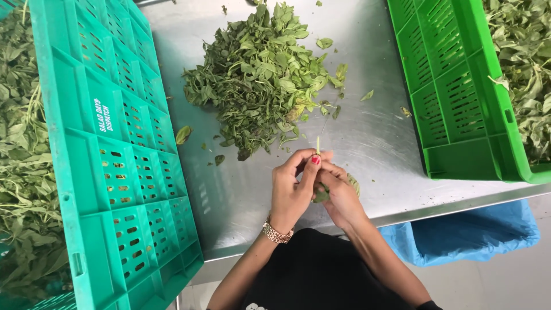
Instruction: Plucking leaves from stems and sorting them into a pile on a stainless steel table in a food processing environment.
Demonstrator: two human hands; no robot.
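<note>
Already a fair heap of picked leaves [261, 77] lies on the steel desk [373, 143], straight ahead of the grip and well apart from it, which suggests a good share of the stripping is done. Both hands meet at the near edge of the desk: the left hand [291, 189] pinches a thin green stem [317, 144] between thumb and forefinger, the stem standing upright above the fingertips, while the right hand [340, 195] is closed around a small bunch of leaves [322, 194] just below that pinch; how tightly it closes I cannot tell, since the left hand covers part of it. To the left of the grip a teal crate [120, 161] holds a deep mass of leafy stalks [20, 143], and to the right a brighter green crate [459, 97] holds more greens [525, 63]; whether either lot is sorted or unsorted cannot be read from here, though the amount suggests much is left. A few stray leaves [183, 135] lie between the heap and the teal crate. Below the desk edge, right of the grip, hangs a blue bag [470, 232].
</note>
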